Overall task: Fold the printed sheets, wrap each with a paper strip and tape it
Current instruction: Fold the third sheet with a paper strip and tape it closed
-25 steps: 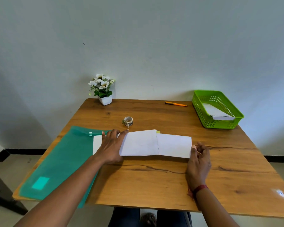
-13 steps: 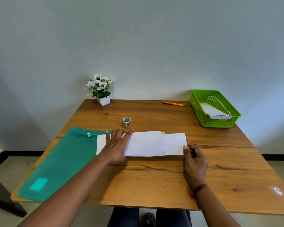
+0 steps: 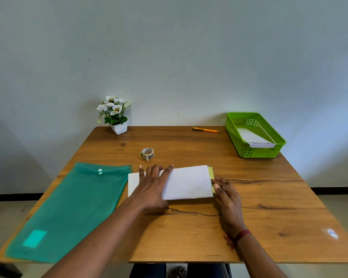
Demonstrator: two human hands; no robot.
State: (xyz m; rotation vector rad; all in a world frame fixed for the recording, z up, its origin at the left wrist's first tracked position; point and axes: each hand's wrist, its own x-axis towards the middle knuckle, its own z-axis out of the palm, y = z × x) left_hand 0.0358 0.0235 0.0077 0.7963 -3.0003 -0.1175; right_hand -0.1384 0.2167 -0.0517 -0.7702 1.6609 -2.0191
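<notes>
Plainly, one folded sheet [image 3: 189,183] lay mid-table [image 3: 269,207], between one teal folder [image 3: 68,207] and the right hand [image 3: 228,194]. Its long axis ran left to right, the right end angled slightly toward the wall. One yellow-green strip [image 3: 210,172] peeked from its right edge. The left hand [image 3: 152,186] pressed flat on it, fingers spread. The right hand's bent fingertips met the right edge; whether they pinched, I couldn't tell. Beyond sat one tape roll [image 3: 147,154], one pen [image 3: 206,130] and one basket [image 3: 237,141].

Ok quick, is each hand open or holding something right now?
Left hand: open, flat, pressing on the folded sheet.
Right hand: at the sheet's right edge; whether it grips cannot be told.
</notes>
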